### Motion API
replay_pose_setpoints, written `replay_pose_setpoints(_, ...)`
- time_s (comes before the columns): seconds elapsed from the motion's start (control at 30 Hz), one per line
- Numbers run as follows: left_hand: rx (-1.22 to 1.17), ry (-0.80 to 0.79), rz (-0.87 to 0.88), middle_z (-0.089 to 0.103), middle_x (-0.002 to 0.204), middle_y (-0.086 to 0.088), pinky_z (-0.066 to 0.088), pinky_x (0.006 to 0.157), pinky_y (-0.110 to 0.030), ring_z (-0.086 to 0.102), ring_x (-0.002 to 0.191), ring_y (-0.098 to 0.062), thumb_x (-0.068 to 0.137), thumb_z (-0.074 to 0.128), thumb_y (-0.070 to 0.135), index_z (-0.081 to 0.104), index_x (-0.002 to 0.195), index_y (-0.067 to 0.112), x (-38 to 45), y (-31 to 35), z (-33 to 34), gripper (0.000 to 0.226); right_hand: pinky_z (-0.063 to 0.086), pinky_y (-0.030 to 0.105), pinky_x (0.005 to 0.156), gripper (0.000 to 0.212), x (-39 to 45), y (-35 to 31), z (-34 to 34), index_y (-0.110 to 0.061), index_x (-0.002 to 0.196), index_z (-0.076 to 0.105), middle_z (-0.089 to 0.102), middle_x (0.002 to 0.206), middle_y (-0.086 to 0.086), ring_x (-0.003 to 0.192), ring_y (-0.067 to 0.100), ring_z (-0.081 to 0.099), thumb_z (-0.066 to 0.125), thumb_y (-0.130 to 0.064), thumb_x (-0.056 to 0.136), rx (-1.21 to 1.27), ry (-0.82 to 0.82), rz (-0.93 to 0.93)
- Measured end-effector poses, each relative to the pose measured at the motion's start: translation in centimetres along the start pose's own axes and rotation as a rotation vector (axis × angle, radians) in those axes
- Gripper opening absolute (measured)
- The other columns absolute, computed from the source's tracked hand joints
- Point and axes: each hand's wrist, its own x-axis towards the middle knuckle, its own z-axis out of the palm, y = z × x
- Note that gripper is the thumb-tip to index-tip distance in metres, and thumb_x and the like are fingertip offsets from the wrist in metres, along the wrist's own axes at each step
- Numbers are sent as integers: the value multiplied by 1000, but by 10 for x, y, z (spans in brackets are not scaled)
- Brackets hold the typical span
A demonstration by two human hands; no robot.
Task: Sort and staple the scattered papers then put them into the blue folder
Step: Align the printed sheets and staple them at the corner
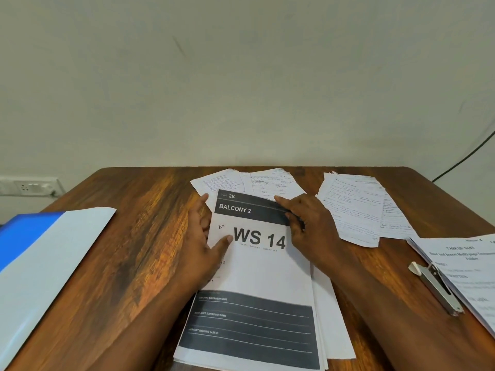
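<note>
Left hand (205, 236) and right hand (308, 226), fingers spread flat, on the printed stack's (257, 277) edges.

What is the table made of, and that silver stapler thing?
The table looks like glossy wood or a wood-look coating: brown streaky grain with shine. The stapler looks like bare grey metal with a dull gleam, and its pale tip may be plastic.

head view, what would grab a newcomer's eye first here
First the printed sheet marked WS 14, topping a stack at the table's near middle, with the left hand and right hand at its two sides. Then the blue folder lying at the left edge, and the stapler on a printed page at the right. Handwritten sheets lie scattered behind.
</note>
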Motion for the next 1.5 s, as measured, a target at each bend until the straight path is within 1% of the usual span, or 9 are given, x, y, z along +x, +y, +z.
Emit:
replay_pose_setpoints(0.1,-97,-15,-97,72,132,-5,61,92,-51,72,119,-25,93,70,-8,31,155,30,4,-3,-3,82,59,32,85,45,-1,0,1,-11,135,67,69,111,8,100,22,63,73,-4,91,10,-5,22)
replay_pose_setpoints(0.27,-274,-148,-355,78,118,-11,64,84,-51,76,106,-37,94,70,-1,55,135,10,5,7,-6,45,48,9,84,40,0,-5,1,-9,131,70,66,107,4,98,16,61,69,1,93,72,-12,51)
replay_pose_setpoints(0.47,-320,-174,-493,77,116,-20,55,98,-64,74,105,-43,95,67,-2,66,125,2,1,13,-7,30,53,10,86,40,-2,-8,2,-12,130,71,65,108,-2,100,14,62,69,2,93,128,-2,74)
replay_pose_setpoints(0.63,-224,-188,-436,77,113,-22,54,99,-66,75,104,-43,94,63,-10,69,116,-4,-1,11,-5,24,60,34,84,37,-1,-4,-3,-16,124,74,72,106,-1,96,16,67,80,-17,88,32,-64,59)
replay_pose_setpoints(0.77,-194,-214,-419,77,111,-23,54,99,-66,74,104,-45,90,70,-6,71,112,-5,-2,11,-1,22,53,39,82,38,-3,-4,-10,-21,124,73,72,106,-2,93,18,66,78,-32,89,-214,-178,5)
replay_pose_setpoints(0.87,-183,-231,-408,77,113,-22,53,100,-66,74,105,-45,81,74,4,72,112,-3,-2,11,0,31,54,36,84,39,-4,-4,-7,-23,128,72,71,111,-5,96,15,65,75,-34,91,-172,-251,42)
replay_pose_setpoints(1.1,-129,-212,-375,78,114,-17,55,100,-61,76,105,-39,96,67,-3,71,115,0,-2,7,2,20,55,28,91,31,-1,0,-2,-24,121,75,73,111,-6,101,11,65,78,-20,90,-1,-209,191)
replay_pose_setpoints(1.3,-161,-170,-373,79,109,-19,64,87,-49,75,103,-42,93,67,-8,71,111,-3,-2,9,1,19,39,-4,84,35,6,-2,-13,-28,118,76,67,110,-17,95,-13,59,80,-10,89,185,-223,376)
replay_pose_setpoints(1.5,-173,-157,-362,78,109,-20,65,81,-43,76,100,-40,92,67,-10,69,114,-6,0,10,-2,22,49,8,84,36,11,0,-25,-25,117,77,70,113,-11,99,4,63,83,-9,85,342,-274,549)
